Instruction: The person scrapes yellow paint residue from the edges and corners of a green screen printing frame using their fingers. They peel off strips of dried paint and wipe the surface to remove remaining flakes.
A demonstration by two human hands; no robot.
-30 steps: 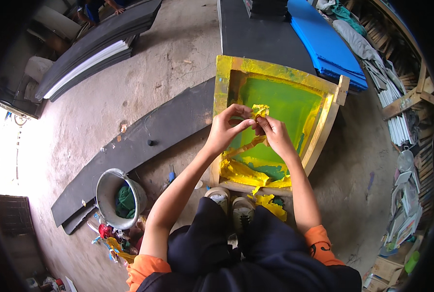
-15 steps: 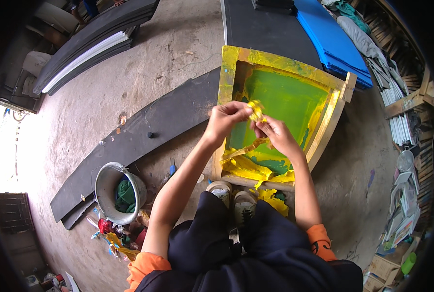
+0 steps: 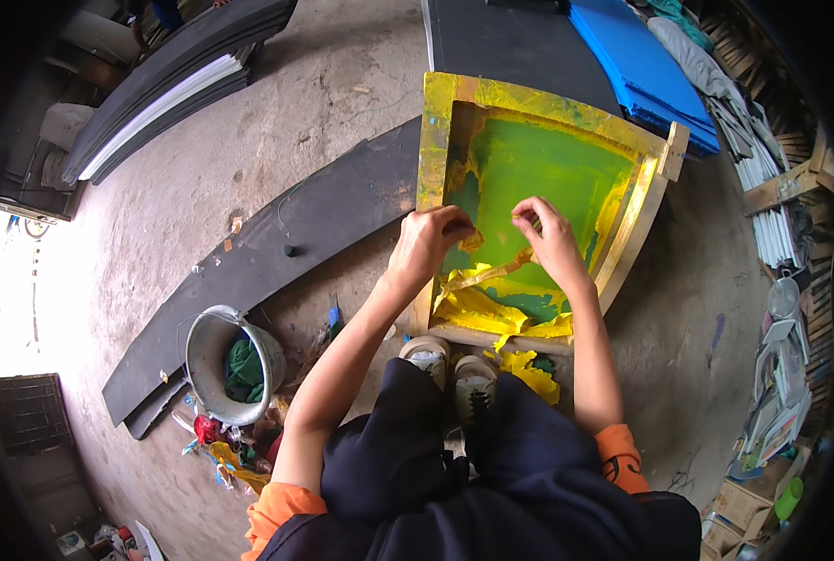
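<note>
A wooden-framed printing screen point(image 3: 655, 210) with green mesh and yellow smears lies in front of my feet. Over its left part, my left hand point(image 3: 424, 245) pinches a small crumpled piece of yellow tape point(image 3: 473, 241). My right hand point(image 3: 552, 245) is above the mesh, thumb and forefinger pressed together; anything between those fingertips is too small to name. A yellow-brown tape strip point(image 3: 487, 275) runs from under this hand's curled fingers down to crumpled yellow peelings point(image 3: 478, 309) along the near side. More yellow scraps point(image 3: 532, 376) lie beside my right shoe.
A grey bucket point(image 3: 274, 355) with dark green cloth stands at left, coloured scraps point(image 3: 234, 458) next to it. A long black sheet point(image 3: 276, 248) crosses the floor. Blue sheets point(image 3: 641, 65) lie at the far right; stacked black sheets point(image 3: 174, 84) at the far left, near another person point(image 3: 141, 33).
My hands have drawn apart, the left keeping the crumpled tape, which now hangs lower. My right hand has risen slightly, and the strip's end has moved up with it.
</note>
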